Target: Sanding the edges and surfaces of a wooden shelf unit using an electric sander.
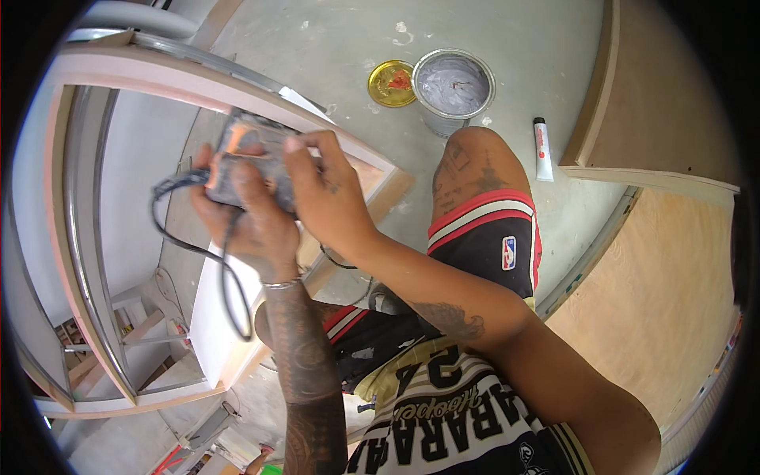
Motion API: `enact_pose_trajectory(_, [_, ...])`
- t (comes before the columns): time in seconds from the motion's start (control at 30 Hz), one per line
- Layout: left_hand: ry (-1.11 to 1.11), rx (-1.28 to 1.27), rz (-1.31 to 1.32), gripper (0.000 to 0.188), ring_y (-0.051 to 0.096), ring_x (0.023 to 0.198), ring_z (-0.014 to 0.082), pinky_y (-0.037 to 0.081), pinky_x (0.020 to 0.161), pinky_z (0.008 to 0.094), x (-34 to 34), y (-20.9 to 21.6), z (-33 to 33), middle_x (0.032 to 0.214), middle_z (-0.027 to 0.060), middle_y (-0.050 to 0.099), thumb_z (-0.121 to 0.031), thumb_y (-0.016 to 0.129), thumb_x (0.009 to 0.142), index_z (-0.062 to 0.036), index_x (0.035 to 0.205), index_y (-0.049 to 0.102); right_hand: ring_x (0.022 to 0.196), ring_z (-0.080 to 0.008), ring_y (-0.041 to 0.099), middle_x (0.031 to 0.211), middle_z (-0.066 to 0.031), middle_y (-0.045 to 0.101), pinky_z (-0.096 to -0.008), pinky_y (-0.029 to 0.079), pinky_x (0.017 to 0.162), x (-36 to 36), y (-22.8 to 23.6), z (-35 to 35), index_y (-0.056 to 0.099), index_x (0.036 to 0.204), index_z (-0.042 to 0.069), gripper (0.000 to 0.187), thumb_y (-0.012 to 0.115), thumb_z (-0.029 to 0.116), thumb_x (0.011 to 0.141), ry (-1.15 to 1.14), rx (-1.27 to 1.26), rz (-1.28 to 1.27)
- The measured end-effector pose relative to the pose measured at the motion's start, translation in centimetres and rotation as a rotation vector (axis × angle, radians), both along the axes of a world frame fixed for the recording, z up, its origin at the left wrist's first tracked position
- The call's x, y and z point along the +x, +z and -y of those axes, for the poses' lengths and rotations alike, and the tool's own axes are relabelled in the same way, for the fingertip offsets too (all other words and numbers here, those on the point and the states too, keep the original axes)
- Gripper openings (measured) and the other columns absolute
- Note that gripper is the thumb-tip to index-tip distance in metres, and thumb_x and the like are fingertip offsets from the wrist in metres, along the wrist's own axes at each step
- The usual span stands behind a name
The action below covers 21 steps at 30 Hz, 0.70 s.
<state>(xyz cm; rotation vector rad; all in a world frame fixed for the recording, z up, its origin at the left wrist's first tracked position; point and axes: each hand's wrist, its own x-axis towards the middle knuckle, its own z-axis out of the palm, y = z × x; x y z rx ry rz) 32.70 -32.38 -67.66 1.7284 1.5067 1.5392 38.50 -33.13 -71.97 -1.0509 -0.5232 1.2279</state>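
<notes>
A dusty grey corded palm sander [269, 141] with orange parts is held up over the wooden frame, slightly blurred by motion. My left hand [255, 214] wraps around its body from below, thumb across the near side. With bent fingers, my right hand [332, 194] grips the sander's right side; its fingertips are partly hidden and blurred. The black power cord [190, 244] leaves the sander at the left and loops down past my left wrist.
An open-shelved wooden frame [237, 93] with metal edging fills the left. On the floor ahead stand a can of grey putty [455, 83] and its yellow lid [391, 82] with red paste. A white tube [542, 150] lies right of my knee. Wooden panels [665, 277] border the right.
</notes>
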Motion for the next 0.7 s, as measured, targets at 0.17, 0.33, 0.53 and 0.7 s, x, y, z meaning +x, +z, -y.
enact_pose_trajectory(0.17, [-0.039, -0.073, 0.103, 0.052, 0.061, 0.093, 0.0174, 0.051, 0.077, 0.0268, 1.2, -6.9, 2.6, 0.103, 0.0136, 0.065, -0.027, 0.059, 0.097, 0.0039, 0.133, 0.036, 0.065, -0.0204, 0.064, 0.072, -0.0158, 0.064, -0.0355, 0.048, 0.057, 0.7, -6.8, 2.5, 0.054, 0.103, 0.004, 0.026, 0.057, 0.029, 0.097, -0.14, -0.036, 0.193])
enact_pose_trajectory(0.33, [-0.119, -0.101, 0.123, 0.055, 0.059, 0.093, 0.0167, 0.05, 0.08, 0.0282, 0.7, -12.1, 4.4, 0.108, 0.0152, 0.062, -0.031, 0.061, 0.096, 0.0026, 0.13, 0.034, 0.069, -0.0165, 0.061, 0.08, -0.0139, 0.066, -0.0336, 0.047, 0.058, 0.4, -12.1, 4.4, 0.056, 0.103, 0.003, 0.024, 0.056, 0.027, 0.097, -0.206, -0.041, 0.21])
enact_pose_trajectory(0.53, [-0.129, -0.149, 0.003, 0.056, 0.058, 0.094, 0.0167, 0.049, 0.079, 0.0278, 0.4, -15.4, 5.5, 0.11, 0.0155, 0.061, -0.034, 0.061, 0.095, 0.0012, 0.13, 0.034, 0.07, -0.0157, 0.055, 0.078, -0.0083, 0.06, -0.0324, 0.046, 0.063, 0.8, -14.7, 5.6, 0.056, 0.099, 0.002, 0.024, 0.052, 0.026, 0.098, -0.218, -0.106, 0.192])
enact_pose_trajectory(0.7, [-0.135, -0.171, -0.149, 0.056, 0.059, 0.09, 0.0165, 0.05, 0.076, 0.0283, 0.3, -16.6, 5.9, 0.109, 0.0163, 0.061, -0.032, 0.062, 0.095, 0.0018, 0.129, 0.034, 0.078, -0.0146, 0.053, 0.079, -0.0061, 0.058, -0.0304, 0.045, 0.072, 1.3, -15.7, 5.8, 0.056, 0.095, 0.001, 0.025, 0.049, 0.025, 0.099, -0.247, -0.09, 0.174])
